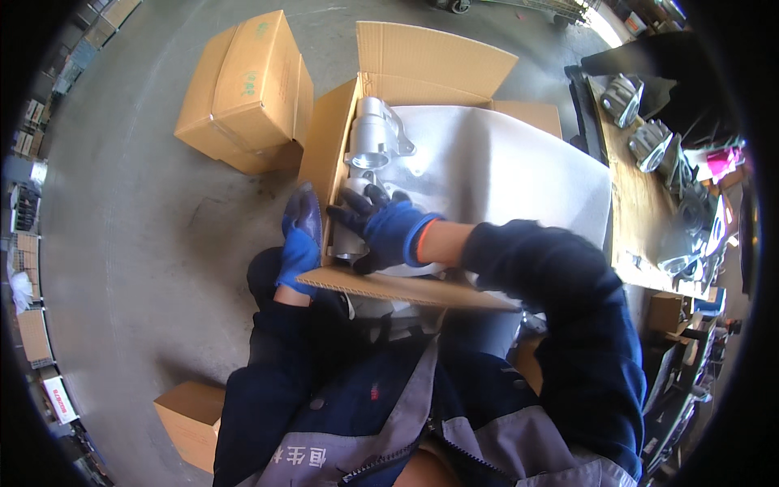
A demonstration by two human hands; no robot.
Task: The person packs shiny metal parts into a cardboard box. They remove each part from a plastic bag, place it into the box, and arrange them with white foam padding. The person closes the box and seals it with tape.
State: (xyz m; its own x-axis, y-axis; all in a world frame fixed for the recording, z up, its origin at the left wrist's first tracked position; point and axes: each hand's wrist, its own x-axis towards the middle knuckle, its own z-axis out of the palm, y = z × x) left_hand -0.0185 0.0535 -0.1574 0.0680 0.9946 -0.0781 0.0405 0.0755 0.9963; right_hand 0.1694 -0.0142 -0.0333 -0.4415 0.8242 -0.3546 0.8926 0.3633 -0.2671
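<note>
Jacket [337, 390], open carton [430, 58], grey floor [138, 260]

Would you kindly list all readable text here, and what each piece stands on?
I won't copy wording, only locate it:
Closed carton, upper left: green marks, blurred.
Jacket: pale characters.
Jacket, again: small red mark, too small to read.
White box, far left: red print.

1 taped carton [231, 85] and 1 brown box [188, 418] sit on the grey floor [122, 243]; shelved boxes [34, 334] line its left edge.
</note>
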